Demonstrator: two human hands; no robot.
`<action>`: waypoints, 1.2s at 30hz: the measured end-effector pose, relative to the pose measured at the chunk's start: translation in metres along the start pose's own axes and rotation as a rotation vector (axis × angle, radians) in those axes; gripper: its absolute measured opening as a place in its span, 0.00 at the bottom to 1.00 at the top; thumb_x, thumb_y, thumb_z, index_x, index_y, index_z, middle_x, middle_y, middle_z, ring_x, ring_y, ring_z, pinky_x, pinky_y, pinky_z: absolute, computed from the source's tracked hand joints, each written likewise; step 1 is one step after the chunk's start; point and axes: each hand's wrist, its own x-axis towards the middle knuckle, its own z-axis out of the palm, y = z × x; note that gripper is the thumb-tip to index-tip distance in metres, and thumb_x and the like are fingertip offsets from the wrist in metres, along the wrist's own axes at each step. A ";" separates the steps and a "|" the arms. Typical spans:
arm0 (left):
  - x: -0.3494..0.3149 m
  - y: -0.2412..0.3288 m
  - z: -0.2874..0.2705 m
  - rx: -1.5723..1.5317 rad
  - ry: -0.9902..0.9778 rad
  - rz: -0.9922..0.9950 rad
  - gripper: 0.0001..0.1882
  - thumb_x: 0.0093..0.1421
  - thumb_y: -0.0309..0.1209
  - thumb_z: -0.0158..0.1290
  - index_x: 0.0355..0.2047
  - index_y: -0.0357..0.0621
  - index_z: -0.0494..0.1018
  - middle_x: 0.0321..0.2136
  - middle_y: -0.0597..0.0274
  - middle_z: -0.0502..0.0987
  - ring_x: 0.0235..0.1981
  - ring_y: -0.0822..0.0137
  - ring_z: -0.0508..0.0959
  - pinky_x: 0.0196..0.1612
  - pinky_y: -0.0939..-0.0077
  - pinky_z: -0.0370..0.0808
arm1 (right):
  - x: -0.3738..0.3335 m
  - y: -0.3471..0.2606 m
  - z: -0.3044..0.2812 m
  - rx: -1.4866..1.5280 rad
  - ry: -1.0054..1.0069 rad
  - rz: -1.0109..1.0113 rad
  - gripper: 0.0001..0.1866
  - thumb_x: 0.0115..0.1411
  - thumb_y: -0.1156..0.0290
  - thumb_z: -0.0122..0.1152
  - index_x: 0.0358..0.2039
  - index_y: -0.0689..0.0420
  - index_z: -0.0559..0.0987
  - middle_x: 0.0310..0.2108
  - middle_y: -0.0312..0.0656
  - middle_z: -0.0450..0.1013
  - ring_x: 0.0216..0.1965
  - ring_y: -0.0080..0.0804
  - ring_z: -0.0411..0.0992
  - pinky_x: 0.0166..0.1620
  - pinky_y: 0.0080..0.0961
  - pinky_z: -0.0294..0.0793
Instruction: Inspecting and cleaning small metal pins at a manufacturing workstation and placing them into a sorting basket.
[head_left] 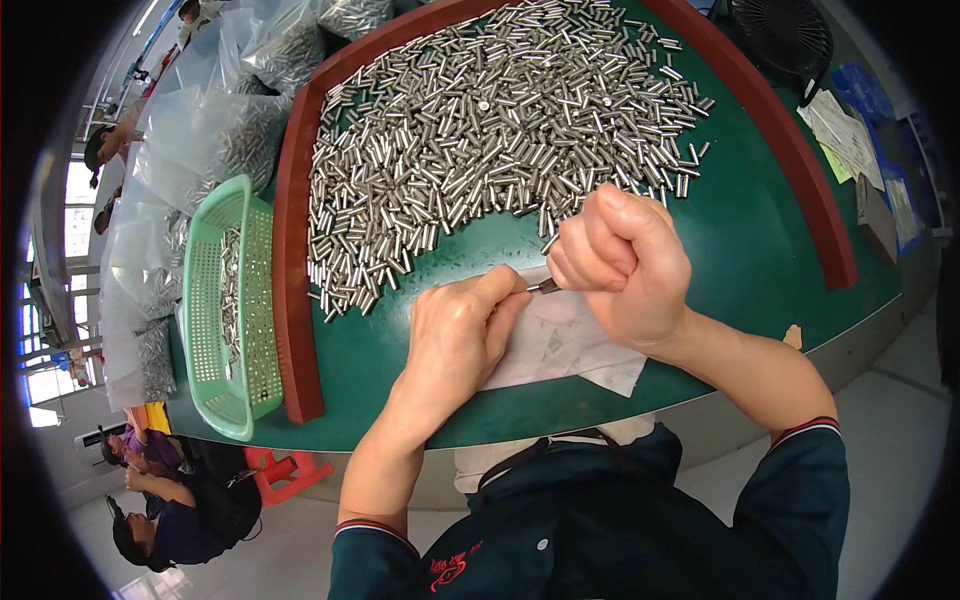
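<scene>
My left hand [455, 325] is closed, thumb and forefinger pinching one end of a small metal pin [537, 288] above a pale cloth [540, 345]. Just right of it, my right hand [630, 265] is curled into a fist. A dark piece shows where the pin meets the fist's lower edge; whether it belongs to the pin or to something in the fist, I cannot tell. Beyond both hands spreads a large heap of short, shiny metal pins [500, 140] on the green tabletop [760, 230], its near edge close to my right knuckles.
Red-brown rails [292, 250] border the heap. Left of them stands a light green basket [205, 330] holding some metal pins, beside clear plastic bags [185, 150] filled with metal parts. A black fan [785, 40] and papers [842, 130] are at far right. Other people [165, 525] sit at left.
</scene>
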 end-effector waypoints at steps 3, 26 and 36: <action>0.000 0.001 0.000 -0.003 -0.002 -0.004 0.05 0.48 0.24 0.53 0.20 0.40 0.67 0.11 0.52 0.68 0.15 0.51 0.69 0.18 0.63 0.63 | -0.002 0.000 0.002 -0.007 0.013 -0.011 0.22 0.60 0.65 0.34 0.08 0.50 0.52 0.05 0.29 0.47 0.10 0.18 0.39 0.16 0.20 0.43; 0.005 -0.024 -0.026 -1.551 -0.115 -0.456 0.04 0.57 0.28 0.47 0.28 0.43 0.65 0.23 0.66 0.65 0.16 0.82 0.55 0.19 0.90 0.55 | -0.008 0.007 0.005 -0.050 -0.028 -0.049 0.22 0.60 0.69 0.40 0.09 0.54 0.52 0.07 0.28 0.48 0.11 0.16 0.43 0.17 0.18 0.45; 0.009 -0.033 -0.031 -1.781 -0.025 -0.563 0.10 0.57 0.24 0.44 0.40 0.37 0.65 0.27 0.63 0.71 0.15 0.82 0.57 0.16 0.91 0.55 | -0.004 0.004 0.007 -0.033 -0.008 -0.016 0.22 0.59 0.68 0.39 0.08 0.53 0.52 0.06 0.31 0.49 0.10 0.17 0.43 0.17 0.18 0.45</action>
